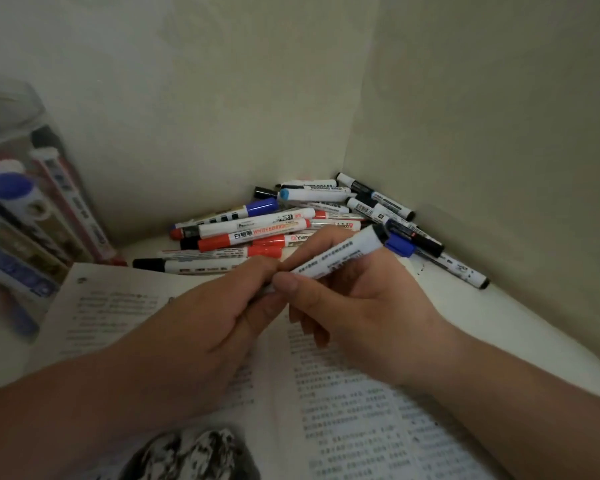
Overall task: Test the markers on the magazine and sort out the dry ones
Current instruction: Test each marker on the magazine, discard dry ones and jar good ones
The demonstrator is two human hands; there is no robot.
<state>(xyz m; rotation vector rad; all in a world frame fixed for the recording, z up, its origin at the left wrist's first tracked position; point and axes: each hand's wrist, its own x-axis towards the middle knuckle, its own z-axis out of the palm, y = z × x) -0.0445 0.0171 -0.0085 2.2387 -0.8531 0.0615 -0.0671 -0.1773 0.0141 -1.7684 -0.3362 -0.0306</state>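
A white marker [340, 252] with black print and a dark far end lies slanted between both hands above the open magazine [354, 410]. My right hand [357, 299] grips its barrel with fingers and thumb. My left hand [208, 317] pinches the near end of the same marker, and that end is hidden by the fingers. Behind the hands, a pile of markers [274, 223] with red, blue and black caps fills the corner of the white surface.
At the left stands a clear plastic container [32, 202] holding several markers. Walls [222, 98] meet in a corner right behind the pile. A few black-capped markers [461, 268] lie along the right wall. A dark picture is printed on the magazine's near left page.
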